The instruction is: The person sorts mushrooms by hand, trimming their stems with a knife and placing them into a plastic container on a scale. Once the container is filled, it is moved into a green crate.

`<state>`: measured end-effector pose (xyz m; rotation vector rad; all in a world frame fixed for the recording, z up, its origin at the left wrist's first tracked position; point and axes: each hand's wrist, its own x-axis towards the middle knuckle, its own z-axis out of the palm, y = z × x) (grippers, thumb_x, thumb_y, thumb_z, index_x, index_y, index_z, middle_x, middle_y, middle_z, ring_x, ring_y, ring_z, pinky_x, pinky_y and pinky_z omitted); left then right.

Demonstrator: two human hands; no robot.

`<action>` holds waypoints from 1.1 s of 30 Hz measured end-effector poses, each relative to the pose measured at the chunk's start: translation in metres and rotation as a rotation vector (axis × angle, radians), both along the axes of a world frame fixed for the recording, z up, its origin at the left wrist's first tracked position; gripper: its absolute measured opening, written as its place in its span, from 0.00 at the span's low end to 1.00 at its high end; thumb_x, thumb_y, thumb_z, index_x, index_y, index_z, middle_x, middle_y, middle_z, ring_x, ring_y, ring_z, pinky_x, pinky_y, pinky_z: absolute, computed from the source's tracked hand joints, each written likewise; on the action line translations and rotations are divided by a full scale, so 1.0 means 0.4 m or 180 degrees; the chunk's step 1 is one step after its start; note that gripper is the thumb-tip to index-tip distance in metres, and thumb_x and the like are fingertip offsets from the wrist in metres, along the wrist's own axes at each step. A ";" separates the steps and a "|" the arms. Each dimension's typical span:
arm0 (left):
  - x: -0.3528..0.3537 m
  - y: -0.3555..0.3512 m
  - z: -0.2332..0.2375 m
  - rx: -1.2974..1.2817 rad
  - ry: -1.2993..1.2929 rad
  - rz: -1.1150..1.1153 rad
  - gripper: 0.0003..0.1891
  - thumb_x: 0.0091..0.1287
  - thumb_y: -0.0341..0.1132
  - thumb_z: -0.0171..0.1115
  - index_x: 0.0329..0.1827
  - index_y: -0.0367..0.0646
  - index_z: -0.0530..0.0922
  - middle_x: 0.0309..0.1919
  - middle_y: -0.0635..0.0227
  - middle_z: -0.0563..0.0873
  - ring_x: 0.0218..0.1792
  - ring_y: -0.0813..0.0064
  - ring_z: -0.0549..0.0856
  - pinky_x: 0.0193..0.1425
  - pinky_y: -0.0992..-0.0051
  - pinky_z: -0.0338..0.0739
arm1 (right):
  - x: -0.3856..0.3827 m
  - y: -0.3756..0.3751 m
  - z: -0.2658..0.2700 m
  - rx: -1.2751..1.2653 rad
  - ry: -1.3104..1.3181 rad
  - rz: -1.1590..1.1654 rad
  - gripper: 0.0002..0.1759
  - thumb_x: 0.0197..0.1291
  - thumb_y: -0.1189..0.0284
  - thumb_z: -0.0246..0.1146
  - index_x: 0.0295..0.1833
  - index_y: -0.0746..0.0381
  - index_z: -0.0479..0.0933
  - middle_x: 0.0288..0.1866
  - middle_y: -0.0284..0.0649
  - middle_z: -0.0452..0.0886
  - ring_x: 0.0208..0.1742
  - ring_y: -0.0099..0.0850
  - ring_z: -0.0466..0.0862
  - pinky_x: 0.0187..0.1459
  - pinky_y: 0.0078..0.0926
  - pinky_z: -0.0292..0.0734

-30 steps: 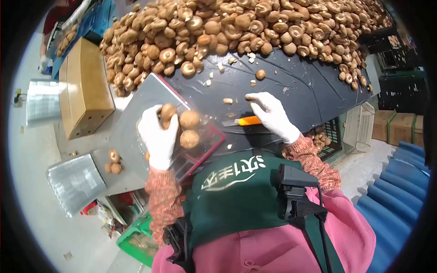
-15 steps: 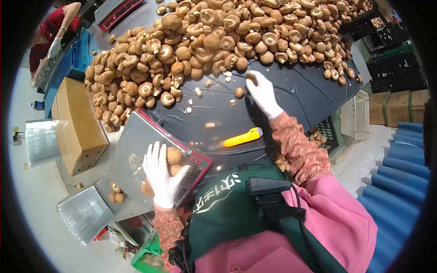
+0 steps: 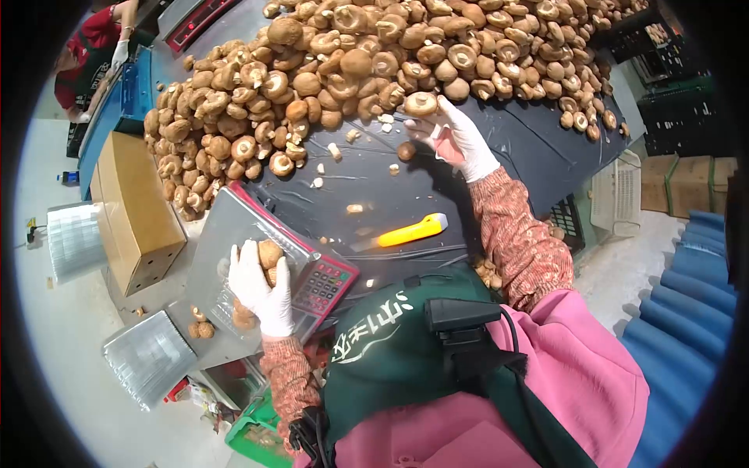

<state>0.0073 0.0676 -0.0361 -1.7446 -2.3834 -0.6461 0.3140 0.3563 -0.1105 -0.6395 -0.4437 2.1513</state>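
My right hand [image 3: 456,140], in a white glove, holds a mushroom [image 3: 420,104] between thumb and fingers at the front edge of the big mushroom pile [image 3: 343,66]. My gloved left hand [image 3: 264,292] is curled against brown mushrooms [image 3: 270,253] in a clear tray on the red-edged scale [image 3: 324,286]; its fingertips touch them. A yellow-handled knife [image 3: 413,232] lies on the black sheet [image 3: 515,148] between my hands. One loose mushroom [image 3: 406,150] and small stem pieces [image 3: 335,150] lie near my right hand.
A cardboard box [image 3: 144,210] stands left of the scale, with stacked clear trays [image 3: 150,359] below it and a few mushrooms [image 3: 201,329] beside them. Another person [image 3: 90,58] is at the upper left. Crates [image 3: 679,117] stand at the right.
My right hand has closed on a mushroom and lifted it at the pile's edge. My left hand has shifted slightly left over the tray, its fingers now more curled. The other person's arms have moved.
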 end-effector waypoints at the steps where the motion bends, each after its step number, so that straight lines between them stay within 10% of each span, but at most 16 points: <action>1: -0.010 0.000 -0.009 -0.0077 0.0149 -0.0018 0.27 0.62 0.36 0.69 0.65 0.39 0.77 0.62 0.57 0.82 0.69 0.48 0.75 0.74 0.54 0.64 | 0.008 -0.015 0.009 -0.0052 0.0290 0.0077 0.26 0.75 0.58 0.59 0.67 0.66 0.72 0.60 0.53 0.82 0.58 0.50 0.84 0.64 0.53 0.79; 8: -0.032 -0.016 0.020 -0.0044 -0.0021 -0.0088 0.40 0.55 0.47 0.76 0.70 0.40 0.73 0.68 0.57 0.77 0.74 0.51 0.69 0.80 0.48 0.52 | -0.037 -0.091 0.107 0.0224 0.0838 0.0470 0.28 0.76 0.59 0.58 0.70 0.68 0.70 0.66 0.56 0.78 0.62 0.54 0.82 0.66 0.55 0.77; 15: -0.037 -0.107 0.042 -0.0383 -0.0012 0.0162 0.60 0.49 0.63 0.77 0.79 0.37 0.60 0.76 0.49 0.66 0.80 0.42 0.57 0.79 0.34 0.36 | -0.222 -0.221 0.188 0.1363 -0.0846 0.1103 0.35 0.67 0.66 0.66 0.74 0.69 0.64 0.67 0.45 0.76 0.66 0.35 0.79 0.70 0.35 0.73; 26: -0.063 -0.197 0.032 0.0019 -0.0398 0.0867 0.55 0.47 0.53 0.82 0.77 0.38 0.63 0.73 0.53 0.71 0.76 0.50 0.65 0.80 0.42 0.46 | -0.496 -0.376 0.245 0.4506 -0.2152 0.0896 0.27 0.57 0.72 0.71 0.62 0.63 0.75 0.58 0.45 0.80 0.59 0.39 0.82 0.61 0.31 0.77; 33: -0.065 -0.294 0.001 -0.0002 -0.0499 0.1189 0.53 0.49 0.49 0.81 0.75 0.35 0.64 0.71 0.49 0.72 0.76 0.50 0.66 0.82 0.47 0.47 | -0.584 -0.455 0.263 0.4703 -0.1906 0.1178 0.25 0.57 0.73 0.69 0.61 0.62 0.76 0.57 0.50 0.80 0.58 0.47 0.81 0.60 0.36 0.78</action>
